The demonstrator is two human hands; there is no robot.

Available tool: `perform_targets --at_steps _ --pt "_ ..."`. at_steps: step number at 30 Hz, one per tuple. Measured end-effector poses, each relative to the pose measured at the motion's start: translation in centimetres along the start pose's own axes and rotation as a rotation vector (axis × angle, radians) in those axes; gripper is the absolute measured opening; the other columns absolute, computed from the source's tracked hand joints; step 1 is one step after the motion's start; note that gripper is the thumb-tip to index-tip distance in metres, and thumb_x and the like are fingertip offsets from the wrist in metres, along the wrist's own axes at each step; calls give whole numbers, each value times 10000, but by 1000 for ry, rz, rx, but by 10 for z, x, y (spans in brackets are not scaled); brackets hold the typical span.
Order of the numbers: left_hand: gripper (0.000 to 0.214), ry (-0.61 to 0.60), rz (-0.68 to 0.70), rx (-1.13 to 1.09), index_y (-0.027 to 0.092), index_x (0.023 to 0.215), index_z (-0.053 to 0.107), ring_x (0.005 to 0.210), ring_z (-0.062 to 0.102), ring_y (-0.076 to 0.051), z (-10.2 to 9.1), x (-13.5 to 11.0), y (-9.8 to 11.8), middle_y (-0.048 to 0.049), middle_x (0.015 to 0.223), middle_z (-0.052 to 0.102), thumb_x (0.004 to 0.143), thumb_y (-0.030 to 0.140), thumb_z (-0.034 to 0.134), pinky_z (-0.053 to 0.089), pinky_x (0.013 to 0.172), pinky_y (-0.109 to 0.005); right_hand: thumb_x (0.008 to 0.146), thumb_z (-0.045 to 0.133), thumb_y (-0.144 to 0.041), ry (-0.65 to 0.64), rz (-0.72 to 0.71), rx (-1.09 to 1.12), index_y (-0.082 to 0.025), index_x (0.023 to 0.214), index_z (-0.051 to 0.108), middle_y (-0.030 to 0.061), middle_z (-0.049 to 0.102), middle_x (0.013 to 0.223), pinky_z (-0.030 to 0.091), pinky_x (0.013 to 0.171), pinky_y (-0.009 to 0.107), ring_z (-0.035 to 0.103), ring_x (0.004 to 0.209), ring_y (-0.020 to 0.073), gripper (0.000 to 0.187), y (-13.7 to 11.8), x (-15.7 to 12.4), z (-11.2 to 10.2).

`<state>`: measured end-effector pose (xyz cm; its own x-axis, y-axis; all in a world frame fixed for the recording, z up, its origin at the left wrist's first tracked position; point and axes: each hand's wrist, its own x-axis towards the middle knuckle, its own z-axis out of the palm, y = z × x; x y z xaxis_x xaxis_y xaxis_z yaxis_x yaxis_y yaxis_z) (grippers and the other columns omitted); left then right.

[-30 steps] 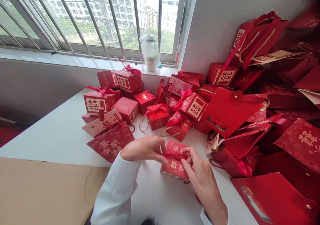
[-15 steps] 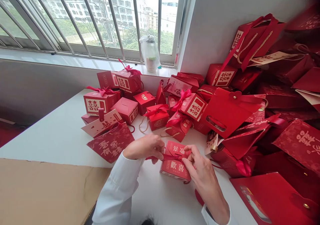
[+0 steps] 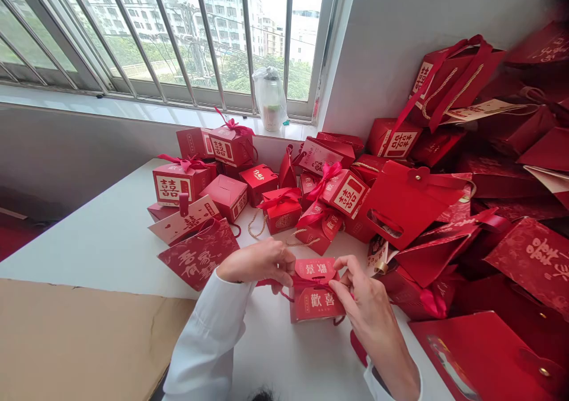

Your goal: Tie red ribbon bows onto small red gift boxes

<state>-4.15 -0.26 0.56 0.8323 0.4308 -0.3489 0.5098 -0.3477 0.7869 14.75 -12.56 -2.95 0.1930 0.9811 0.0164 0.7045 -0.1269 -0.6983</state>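
A small red gift box [image 3: 313,307] with pale Chinese characters lies on the white table between my hands. Across its top runs a dark red ribbon [image 3: 313,283], crossed at the middle. My left hand [image 3: 262,263] pinches one end of the ribbon at the box's left side. At the right side my right hand [image 3: 362,297] holds the other end between thumb and forefinger. A dark red cord handle shows at the box's lower right corner. Part of the ribbon is hidden behind my fingers.
Several red gift boxes [image 3: 280,210] with bows and cords crowd the table's back. More red bags and boxes [image 3: 413,205] pile up on the right. A cardboard sheet [image 3: 84,336] covers the left front. A bagged cup [image 3: 270,101] stands on the windowsill.
Both hands have drawn slightly apart, pulling on the ribbon ends. The box has turned a little and now sits squarer to me. The view has shifted slightly.
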Motion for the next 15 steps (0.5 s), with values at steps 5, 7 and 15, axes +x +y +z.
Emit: perform_targets --at_steps 5,7,15 --pt "114 24 -34 9 145 601 604 445 477 -57 2 0 4 50 476 598 714 152 615 336 447 -140 849 411 -270 -25 -30 -7 -251 902 454 -40 564 625 339 522 225 510 538 155 71 2 4 -2" --pt "115 22 -63 0 143 593 612 446 481 -60 4 2 3 45 473 600 707 160 616 337 442 -145 856 400 -286 -54 -19 13 -245 877 467 -28 587 669 349 546 226 518 564 151 82 5 5 -2" --pt "138 14 -100 -16 138 609 628 442 453 -69 6 2 7 34 462 588 717 222 623 313 420 -163 829 441 -408 -133 30 17 -227 769 511 -34 510 584 334 565 236 457 555 149 203 11 6 -17"
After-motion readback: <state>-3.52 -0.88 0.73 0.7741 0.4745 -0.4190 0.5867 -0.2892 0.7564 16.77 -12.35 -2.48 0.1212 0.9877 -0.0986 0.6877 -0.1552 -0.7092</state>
